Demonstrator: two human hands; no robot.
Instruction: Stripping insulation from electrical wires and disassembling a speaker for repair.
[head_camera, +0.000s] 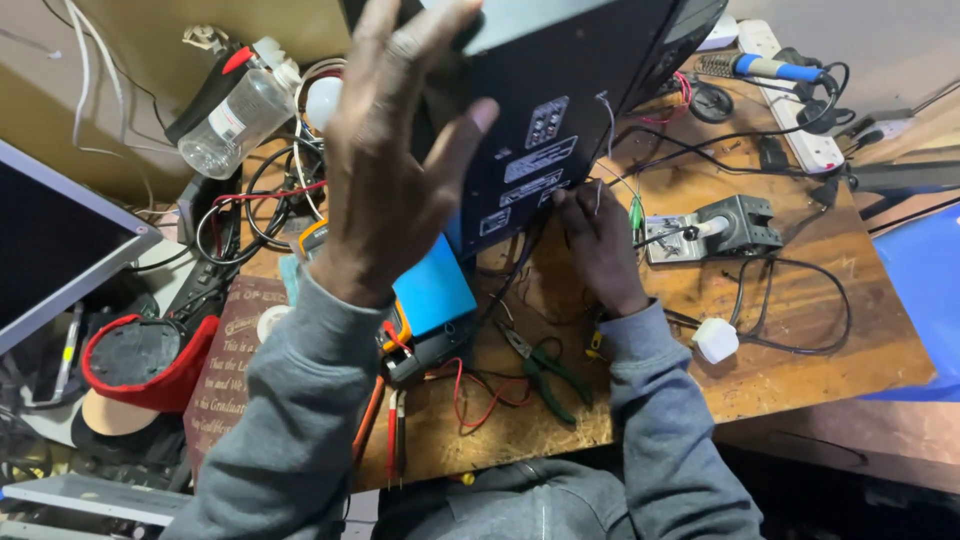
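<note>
Two hands on one black speaker box (560, 110): left hand (395, 170) top, right hand (600, 240) w/ wires.

speaker box (570, 100) on bench (800, 330) | pliers (545, 365) before it | bottle (240, 120) left
</note>
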